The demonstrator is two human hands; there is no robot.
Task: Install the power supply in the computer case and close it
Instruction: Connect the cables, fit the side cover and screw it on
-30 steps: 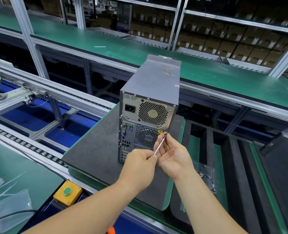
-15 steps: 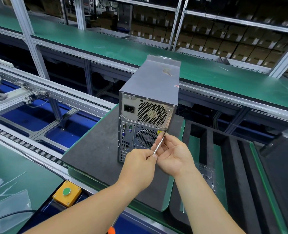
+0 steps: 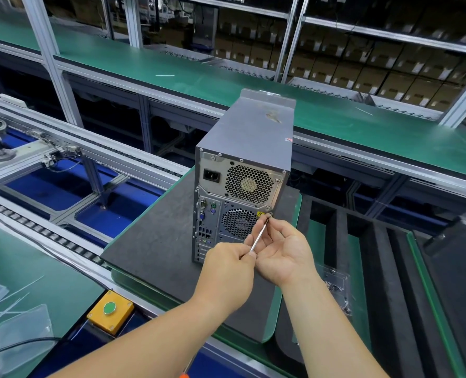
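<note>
The computer case [image 3: 242, 170] stands upright on the dark mat [image 3: 155, 246]. At its five o'clock corner, the left hand [image 3: 227, 271] grips a screwdriver [image 3: 259, 234]; the right hand [image 3: 283, 252] pinches its tip.

The light is bright and even from above, with soft shadows only. The wide lens bends straight lines near the edges. The far shelves [image 3: 363, 50] look dim and slightly blurred.

Computer case [image 3: 247, 148] upright mid-mat; dark mat [image 3: 155, 241] left of it bare.
</note>
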